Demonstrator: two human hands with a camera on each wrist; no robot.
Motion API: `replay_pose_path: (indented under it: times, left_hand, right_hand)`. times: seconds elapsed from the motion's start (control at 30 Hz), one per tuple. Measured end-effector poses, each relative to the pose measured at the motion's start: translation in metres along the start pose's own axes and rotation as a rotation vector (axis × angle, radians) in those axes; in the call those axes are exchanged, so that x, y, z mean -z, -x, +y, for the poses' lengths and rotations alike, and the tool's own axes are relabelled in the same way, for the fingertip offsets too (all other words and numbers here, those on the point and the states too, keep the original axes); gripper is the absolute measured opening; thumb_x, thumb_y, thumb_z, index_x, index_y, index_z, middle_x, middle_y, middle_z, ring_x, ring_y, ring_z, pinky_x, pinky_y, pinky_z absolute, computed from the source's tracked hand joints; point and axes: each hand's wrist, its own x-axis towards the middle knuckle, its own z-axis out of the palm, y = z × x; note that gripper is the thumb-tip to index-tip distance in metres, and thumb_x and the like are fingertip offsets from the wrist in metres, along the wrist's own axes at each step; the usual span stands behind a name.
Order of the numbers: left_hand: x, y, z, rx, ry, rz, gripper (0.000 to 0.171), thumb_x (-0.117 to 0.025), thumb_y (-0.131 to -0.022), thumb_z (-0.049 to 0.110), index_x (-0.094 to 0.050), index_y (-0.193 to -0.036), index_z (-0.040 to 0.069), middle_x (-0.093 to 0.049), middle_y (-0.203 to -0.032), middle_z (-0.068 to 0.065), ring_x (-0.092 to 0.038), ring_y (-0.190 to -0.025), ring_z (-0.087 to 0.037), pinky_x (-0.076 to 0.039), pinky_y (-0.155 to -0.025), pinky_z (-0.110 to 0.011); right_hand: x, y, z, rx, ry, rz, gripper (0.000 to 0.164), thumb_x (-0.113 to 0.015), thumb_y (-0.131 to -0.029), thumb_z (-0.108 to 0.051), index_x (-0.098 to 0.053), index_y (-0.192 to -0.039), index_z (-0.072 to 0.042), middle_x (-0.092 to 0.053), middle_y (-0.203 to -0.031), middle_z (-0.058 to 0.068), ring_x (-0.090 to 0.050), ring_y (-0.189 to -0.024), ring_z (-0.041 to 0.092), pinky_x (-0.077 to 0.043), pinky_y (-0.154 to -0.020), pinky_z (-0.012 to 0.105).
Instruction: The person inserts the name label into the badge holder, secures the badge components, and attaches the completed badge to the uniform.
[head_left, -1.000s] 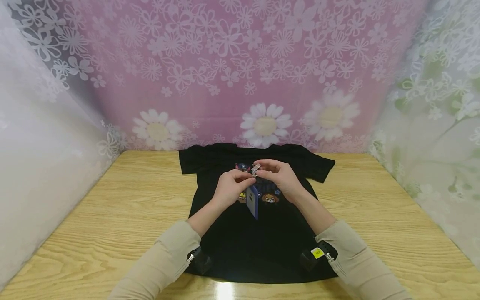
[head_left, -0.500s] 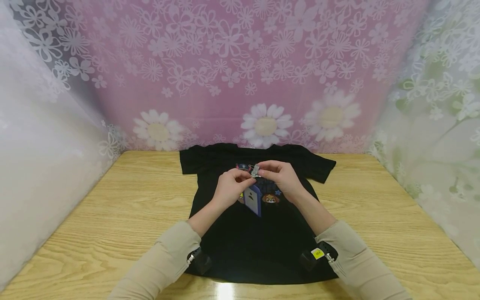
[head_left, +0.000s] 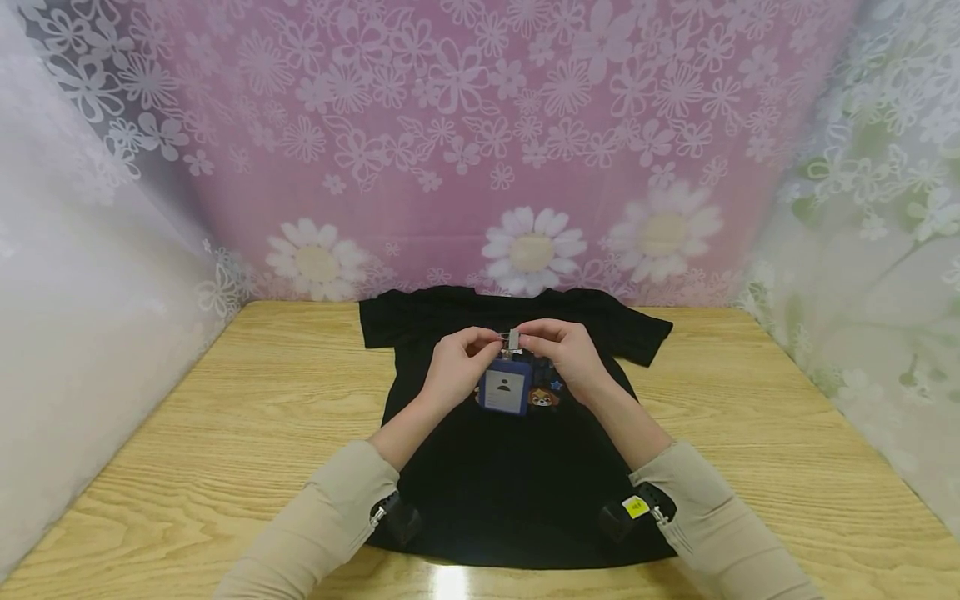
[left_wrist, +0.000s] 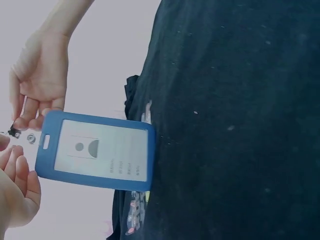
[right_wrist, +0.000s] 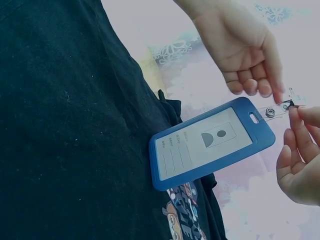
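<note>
A blue ID badge holder (head_left: 506, 387) hangs upright over the shirt, its white card (right_wrist: 202, 142) facing the person. Its clear strap has a round metal snap (right_wrist: 270, 112) and leads up to a small silver badge clip (head_left: 513, 339) with a safety pin (head_left: 504, 337). My right hand (head_left: 566, 354) pinches the clip between thumb and index finger. From the other side, my left hand (head_left: 453, 367) has thumb and index fingertips together at the pin; the wrist views show this contact poorly. Beneath both hands lies a black T-shirt (head_left: 517, 492) with a cartoon print (head_left: 543, 397).
The T-shirt is spread flat on a wood-grain table (head_left: 300, 392), sleeves toward the back. A pink flowered curtain (head_left: 450, 167) stands behind the table, with pale curtains (head_left: 862, 250) at the sides. Each wrist wears a small black camera (head_left: 401, 521).
The badge holder has turned from nearly edge-on to face the person. My left fingertips have shifted up from the strap to the pin, and the clip now stands upright.
</note>
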Motion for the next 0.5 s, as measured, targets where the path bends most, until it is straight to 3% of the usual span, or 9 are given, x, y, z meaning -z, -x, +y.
replay_pose_path:
  times: [0.3, 0.5]
  left_hand:
    - [0.0006, -0.0032, 0.0065, -0.038, 0.042, -0.01, 0.017, -0.057, -0.092, 0.014, -0.066, -0.101, 0.003, -0.066, -0.081, -0.004, -0.058, -0.072, -0.014, -0.046, -0.063, -0.027]
    - [-0.0006, -0.0041, 0.0082, -0.028, 0.047, 0.0, 0.013, -0.057, -0.091, 0.009, -0.067, -0.095, 0.002, -0.065, -0.077, -0.005, -0.057, -0.07, -0.015, -0.045, -0.061, -0.025]
  right_hand:
    - [-0.0001, 0.001, -0.0006, 0.007, -0.017, -0.013, 0.027, -0.06, -0.089, -0.009, -0.061, -0.107, 0.012, -0.068, -0.092, 0.001, -0.054, -0.086, 0.013, -0.043, -0.079, 0.036]
    - [0.0005, 0.002, -0.0018, 0.009, -0.002, -0.024, 0.025, -0.059, -0.091, -0.012, -0.063, -0.104, 0.009, -0.065, -0.088, -0.005, -0.053, -0.086, 0.019, -0.043, -0.079, 0.039]
